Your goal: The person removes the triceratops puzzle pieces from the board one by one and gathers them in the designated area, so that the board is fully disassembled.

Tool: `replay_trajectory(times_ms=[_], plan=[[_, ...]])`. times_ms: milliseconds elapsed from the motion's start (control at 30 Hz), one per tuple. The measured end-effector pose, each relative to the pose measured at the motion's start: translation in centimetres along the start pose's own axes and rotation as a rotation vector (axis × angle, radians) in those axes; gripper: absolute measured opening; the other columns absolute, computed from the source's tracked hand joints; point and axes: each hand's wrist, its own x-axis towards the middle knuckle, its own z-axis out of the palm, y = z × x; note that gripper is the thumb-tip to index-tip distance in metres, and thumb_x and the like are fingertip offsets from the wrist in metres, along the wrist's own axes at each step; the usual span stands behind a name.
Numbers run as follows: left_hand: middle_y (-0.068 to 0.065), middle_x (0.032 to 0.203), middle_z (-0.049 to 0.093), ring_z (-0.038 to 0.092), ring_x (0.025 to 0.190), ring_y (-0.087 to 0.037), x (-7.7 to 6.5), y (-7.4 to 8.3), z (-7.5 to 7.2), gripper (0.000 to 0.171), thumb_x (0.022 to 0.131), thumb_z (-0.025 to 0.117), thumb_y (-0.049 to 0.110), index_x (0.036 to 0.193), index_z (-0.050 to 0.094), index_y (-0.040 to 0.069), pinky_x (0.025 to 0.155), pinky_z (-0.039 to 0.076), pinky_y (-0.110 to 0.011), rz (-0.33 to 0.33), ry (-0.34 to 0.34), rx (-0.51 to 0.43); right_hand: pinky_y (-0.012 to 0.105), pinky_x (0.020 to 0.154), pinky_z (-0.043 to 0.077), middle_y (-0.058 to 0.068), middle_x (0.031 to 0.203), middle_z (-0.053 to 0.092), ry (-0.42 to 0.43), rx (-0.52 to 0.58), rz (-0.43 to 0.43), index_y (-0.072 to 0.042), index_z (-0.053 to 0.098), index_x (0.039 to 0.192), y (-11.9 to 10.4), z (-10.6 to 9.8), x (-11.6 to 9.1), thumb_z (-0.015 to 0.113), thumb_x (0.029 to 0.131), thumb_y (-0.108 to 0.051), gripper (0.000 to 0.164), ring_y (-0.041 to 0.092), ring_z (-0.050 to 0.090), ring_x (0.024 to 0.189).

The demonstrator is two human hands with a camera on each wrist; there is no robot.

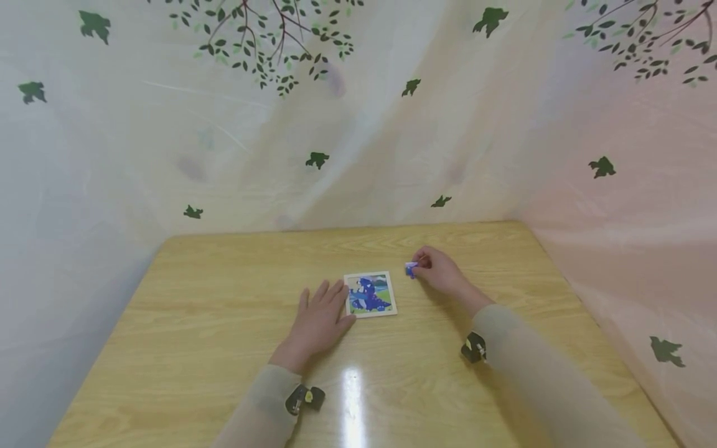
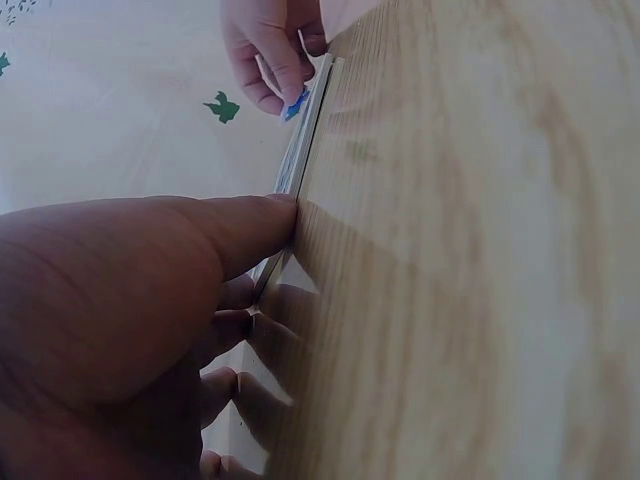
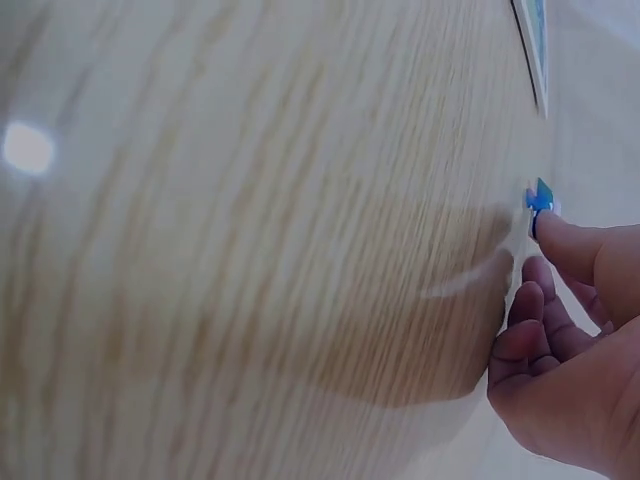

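A small square jigsaw puzzle with a blue dinosaur picture lies flat on the table in a white frame. My left hand lies at its left side, fingers extended, the fingertips and thumb touching the frame's edge. To the right of the frame, my right hand pinches a small blue and purple puzzle piece between thumb and fingers. The right wrist view shows the piece at the thumb tip, near the table surface; the curled fingers partly hide it.
The wooden table has a bright glare streak in front of the puzzle. Pale curtains printed with leaves hang behind the table and along both sides. Each sleeve carries a small dark wrist device.
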Motion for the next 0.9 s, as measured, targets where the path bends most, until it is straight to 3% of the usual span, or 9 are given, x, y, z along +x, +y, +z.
replay_trajectory(times_ms=[267, 567, 900], plan=[[-0.013, 0.178, 0.034, 0.024, 0.165, -0.043, -0.3, 0.13, 0.05, 0.069, 0.113, 0.06, 0.044, 0.168, 0.045, 0.007, 0.131, 0.007, -0.073, 0.016, 0.031, -0.012, 0.047, 0.092, 0.053, 0.013, 0.11, 0.066, -0.01, -0.075, 0.02, -0.002, 0.071, 0.122, 0.12, 0.24, 0.32, 0.07, 0.108, -0.009, 0.016, 0.03, 0.061, 0.103], [-0.01, 0.18, 0.029, 0.02, 0.167, -0.041, -0.15, -0.02, 0.11, 0.071, 0.113, 0.057, 0.049, 0.17, 0.041, 0.009, 0.132, 0.003, -0.07, 0.002, 0.019, 0.001, 0.049, 0.094, 0.054, 0.015, 0.113, 0.067, -0.026, -0.146, 0.006, -0.003, 0.072, 0.124, 0.12, 0.49, 0.57, 0.07, 0.109, -0.012, 0.017, 0.031, 0.062, 0.105], [-0.009, 0.18, 0.029, 0.019, 0.167, -0.04, 0.0, 0.01, 0.08, 0.072, 0.113, 0.057, 0.05, 0.171, 0.041, 0.01, 0.132, 0.003, -0.07, -0.005, 0.015, 0.005, 0.048, 0.092, 0.054, 0.015, 0.111, 0.066, -0.042, -0.112, -0.001, -0.002, 0.071, 0.125, 0.24, 0.24, 0.75, 0.067, 0.111, -0.014, 0.019, 0.031, 0.061, 0.103]])
